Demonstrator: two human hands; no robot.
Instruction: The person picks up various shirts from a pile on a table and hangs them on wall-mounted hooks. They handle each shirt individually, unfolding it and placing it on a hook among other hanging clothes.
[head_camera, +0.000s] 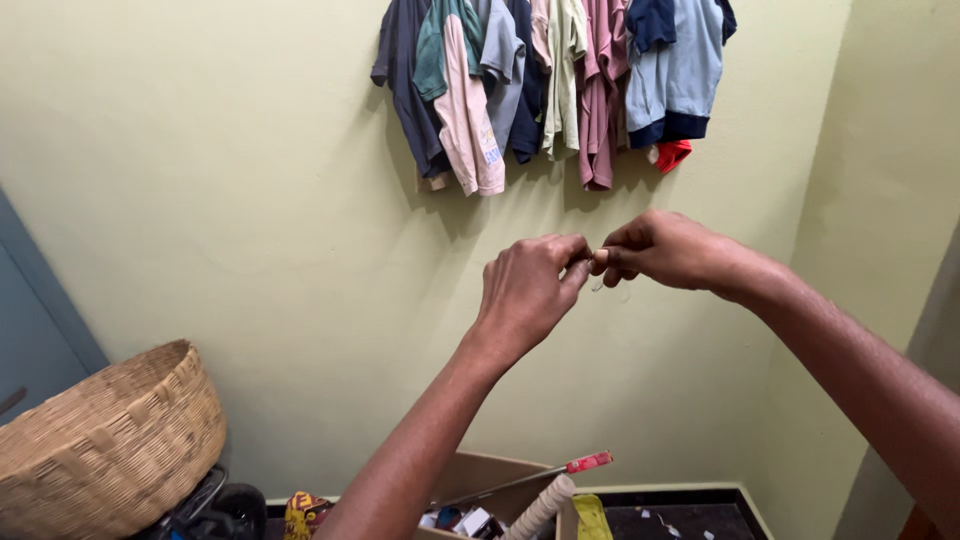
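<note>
We hold our left hand (525, 290) and right hand (665, 248) raised together below the row of hanging shirts (550, 80), fingertips of both pinched narrow on a small pale object (600, 257), too tiny to name. Lifting it close probably lets us see it. Far below the shirts sit a woven basket (105, 440) and a cardboard box (500, 480).

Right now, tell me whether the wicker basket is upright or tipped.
Tipped. The wicker basket leans with its open rim facing up and left, one side raised; what props it is out of view.
</note>
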